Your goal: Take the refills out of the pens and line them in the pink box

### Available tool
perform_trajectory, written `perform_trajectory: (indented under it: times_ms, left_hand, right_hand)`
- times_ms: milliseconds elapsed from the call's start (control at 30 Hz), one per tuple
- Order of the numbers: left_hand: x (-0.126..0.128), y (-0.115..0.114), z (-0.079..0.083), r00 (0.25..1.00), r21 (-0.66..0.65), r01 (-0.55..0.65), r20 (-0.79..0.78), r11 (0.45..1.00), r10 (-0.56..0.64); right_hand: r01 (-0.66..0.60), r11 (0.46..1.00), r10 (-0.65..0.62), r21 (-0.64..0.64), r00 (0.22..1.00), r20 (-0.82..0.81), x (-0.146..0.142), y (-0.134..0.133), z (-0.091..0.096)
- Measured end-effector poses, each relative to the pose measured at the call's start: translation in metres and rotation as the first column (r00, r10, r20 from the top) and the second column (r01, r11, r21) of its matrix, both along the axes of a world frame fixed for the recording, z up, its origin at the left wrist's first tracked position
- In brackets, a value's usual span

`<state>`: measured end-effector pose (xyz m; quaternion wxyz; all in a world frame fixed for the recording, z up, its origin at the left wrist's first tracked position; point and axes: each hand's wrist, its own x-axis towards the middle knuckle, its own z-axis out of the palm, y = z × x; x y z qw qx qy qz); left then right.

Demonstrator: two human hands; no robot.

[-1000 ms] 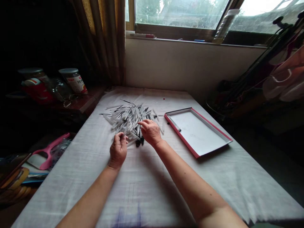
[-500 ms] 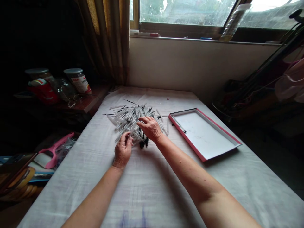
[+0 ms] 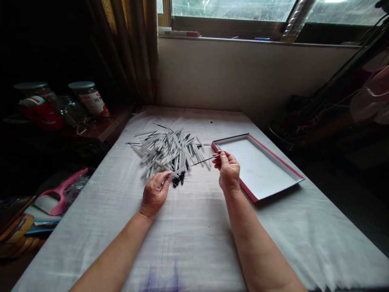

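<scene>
A heap of white pen barrels and thin black refills (image 3: 168,150) lies on the white cloth of the table (image 3: 188,227). My left hand (image 3: 154,194) rests at the heap's near edge, fingers pinched on a white pen barrel (image 3: 174,172). My right hand (image 3: 227,172) is raised just right of the heap, pinching a thin black refill (image 3: 204,161) that points left toward the barrel. A shallow white tray with a red rim (image 3: 261,167) sits to the right of my right hand. Small black caps (image 3: 179,178) lie at the heap's front.
A dark side table on the left carries jars (image 3: 88,97) and a red container (image 3: 32,107). A pink handled tool (image 3: 62,190) lies lower left. The curtain (image 3: 130,48) hangs at the back left under the window (image 3: 231,12). Dark clutter stands on the right.
My right hand has left the heap and moved right, lifting out a thin black refill. My left hand has pinched a white barrel at the heap's near edge.
</scene>
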<state>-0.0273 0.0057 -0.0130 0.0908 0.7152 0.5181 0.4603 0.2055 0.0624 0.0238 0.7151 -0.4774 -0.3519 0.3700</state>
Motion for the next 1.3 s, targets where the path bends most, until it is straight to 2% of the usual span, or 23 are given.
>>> perform_trajectory:
  times_ms: [200, 633, 733, 800, 867, 933, 967, 1000, 1100, 1200, 1300]
  left_hand:
    - [0.0, -0.001, 0.001, 0.999, 0.008, 0.001, -0.041, 1.0, -0.001]
    - [0.0, 0.0, 0.001, 0.997, 0.037, 0.002, -0.077, 0.999, 0.0]
    - [0.001, 0.0, 0.0, 0.993, 0.101, 0.023, -0.115, 0.995, -0.012]
    - [0.001, -0.001, -0.001, 0.989, 0.142, 0.047, -0.149, 0.989, -0.026]
    - [0.001, -0.001, -0.002, 0.985, 0.16, 0.06, -0.172, 0.985, -0.032]
    - [0.001, -0.001, -0.002, 0.984, 0.167, 0.051, -0.175, 0.985, -0.022]
    - [0.001, -0.001, -0.002, 0.986, 0.169, 0.04, -0.169, 0.985, -0.011]
    - [0.001, -0.001, -0.002, 0.987, 0.17, 0.026, -0.161, 0.985, 0.002]
    - [0.001, -0.002, -0.001, 0.989, 0.165, 0.001, -0.144, 0.986, 0.024]
    - [0.001, -0.002, 0.0, 0.988, 0.159, 0.004, -0.153, 0.987, 0.021]
    - [0.001, -0.001, 0.0, 0.987, 0.151, 0.003, -0.16, 0.989, 0.022]
  right_hand:
    - [-0.083, 0.996, 0.084, 0.026, 0.996, -0.014, -0.017, -0.005, -0.002]
    - [-0.015, 0.999, 0.016, 0.03, 1.0, -0.027, -0.011, -0.005, 0.003]
    - [-0.073, 0.997, 0.073, 0.01, 0.997, -0.006, -0.017, -0.009, 0.002]
    - [-0.174, 0.984, 0.175, -0.031, 0.984, 0.033, -0.024, -0.013, 0.0]
    - [-0.339, 0.935, 0.35, -0.106, 0.93, 0.113, -0.032, -0.016, -0.004]
    - [-0.49, 0.852, 0.52, -0.182, 0.831, 0.196, -0.039, -0.018, -0.009]
    - [-0.529, 0.824, 0.566, -0.205, 0.791, 0.234, -0.041, -0.019, -0.012]
    - [-0.535, 0.817, 0.577, -0.216, 0.767, 0.282, -0.042, -0.019, -0.015]
    - [-0.445, 0.864, 0.5, -0.238, 0.699, 0.511, -0.041, -0.023, -0.023]
    - [-0.403, 0.876, 0.448, -0.265, 0.476, 0.756, -0.04, -0.03, -0.027]
    - [-0.384, 0.874, 0.402, -0.296, 0.231, 0.886, -0.043, -0.037, -0.027]
